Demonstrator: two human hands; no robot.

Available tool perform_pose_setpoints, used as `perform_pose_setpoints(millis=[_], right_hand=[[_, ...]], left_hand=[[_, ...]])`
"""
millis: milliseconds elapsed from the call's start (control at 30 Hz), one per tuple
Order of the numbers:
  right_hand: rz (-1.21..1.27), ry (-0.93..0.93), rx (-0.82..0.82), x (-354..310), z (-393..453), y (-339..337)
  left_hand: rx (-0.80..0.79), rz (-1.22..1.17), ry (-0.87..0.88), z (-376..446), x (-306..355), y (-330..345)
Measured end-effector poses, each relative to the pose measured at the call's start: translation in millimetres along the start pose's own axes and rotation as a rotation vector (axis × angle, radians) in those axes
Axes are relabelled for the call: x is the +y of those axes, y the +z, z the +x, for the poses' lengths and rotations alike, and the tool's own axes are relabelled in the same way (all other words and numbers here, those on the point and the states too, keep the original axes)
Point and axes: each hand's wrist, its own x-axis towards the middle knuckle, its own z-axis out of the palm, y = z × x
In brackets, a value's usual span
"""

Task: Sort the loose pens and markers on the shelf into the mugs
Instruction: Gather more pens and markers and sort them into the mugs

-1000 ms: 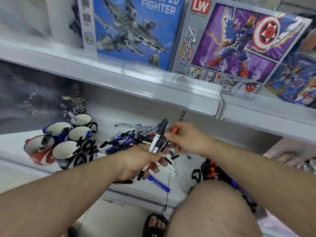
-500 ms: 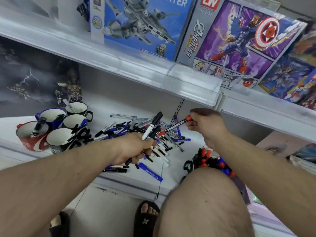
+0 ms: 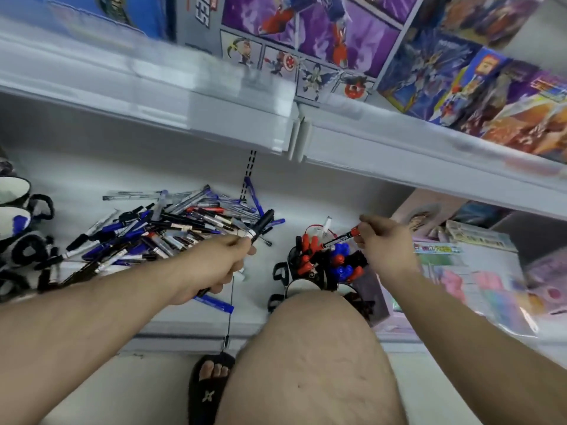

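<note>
Right hand (image 3: 387, 247) holds red-capped marker (image 3: 341, 238) over filled mug (image 3: 319, 265)

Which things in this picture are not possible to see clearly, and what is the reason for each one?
Head view only:
- Mugs on the left: cut off by the frame edge, so their number and contents are unknown.
- Mug under the right hand: its rim is half hidden by the knee.
- Bundle of markers in the left hand: fingers cover it, count unclear.
- Printing on the red-capped marker: too small.
</note>
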Motion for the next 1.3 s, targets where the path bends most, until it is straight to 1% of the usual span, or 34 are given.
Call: perform_pose_setpoints(millis=[67, 200, 333, 500, 567, 667, 733, 800, 933, 1067, 1100, 1167, 1233, 1267, 1300], right_hand=[[-0.019, -0.007, 0.014, 16.3, -0.6, -5.5], [0.067, 0.055, 0.077, 37.6, -3.5, -18.2], [0.082, 0.077, 0.085, 56.7, -8.1, -24.6], [0.092, 0.077, 0.068, 66.5, -19.1, -24.8], [0.089, 0.093, 0.009, 66.7, -27.4, -16.4], [-0.037, 0.068, -0.118, 73.0, -41.0, 13.0], [-0.091, 0.034, -0.153, 78.7, -46.8, 35.8], [-0.159, 0.009, -0.179, 83.9, -48.9, 55.2], [-0.385, -0.035, -0.288, 90.1, -46.8, 76.6], [-0.529, -0.028, -0.375, 81.3, -36.7, 74.3], [-0.53, -0.033, -0.386, 75.7, -34.1, 71.0], [-0.423, -0.04, -0.336, 56.3, -31.4, 64.0], [-0.169, 0.036, -0.278, 25.2, -31.4, 58.1], [-0.01, 0.104, -0.297, 6.9, -32.5, 55.3], [0.141, 0.175, -0.356, -13.2, -35.8, 52.2]], left_hand=[[-0.002, 0.019, 0.017, 5.6, -4.7, 0.9], [0.01, 0.132, 0.053, 12.3, -10.5, 4.5], [0.03, 0.295, 0.007, 18.3, -15.1, 6.7], [0.044, 0.335, -0.032, 24.7, -20.4, 11.0], [0.042, 0.351, -0.044, 24.5, -20.8, 11.7], [0.037, 0.38, -0.053, 23.4, -21.3, 10.3], [0.038, 0.373, -0.032, 21.2, -19.8, 10.8], [0.038, 0.298, -0.002, 18.9, -18.5, 11.1], [0.031, 0.161, 0.021, 13.9, -17.5, 6.5], [0.031, 0.089, 0.018, 7.0, -14.1, -0.1], [0.022, 0.072, 0.017, 5.3, -12.7, -1.5], [-0.005, 0.039, 0.017, 2.5, -9.6, -3.2], [-0.033, -0.009, 0.013, 0.5, -6.7, -3.9], [-0.05, -0.035, 0.011, -0.5, -5.5, -3.5], [-0.064, -0.056, 0.012, -1.6, -4.2, -2.5]])
